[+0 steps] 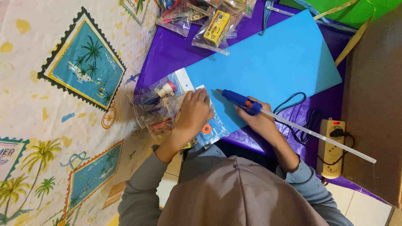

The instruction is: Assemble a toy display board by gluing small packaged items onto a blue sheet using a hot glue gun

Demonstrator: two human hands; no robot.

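Your right hand [257, 119] grips the glue gun [240, 101] near your flat left hand [194, 111], so hot glue could burn your fingers.

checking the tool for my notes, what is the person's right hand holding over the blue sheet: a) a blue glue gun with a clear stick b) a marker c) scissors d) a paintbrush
a: the right hand grips a blue glue gun with a long clear glue stick out its back, nozzle over the blue sheet.
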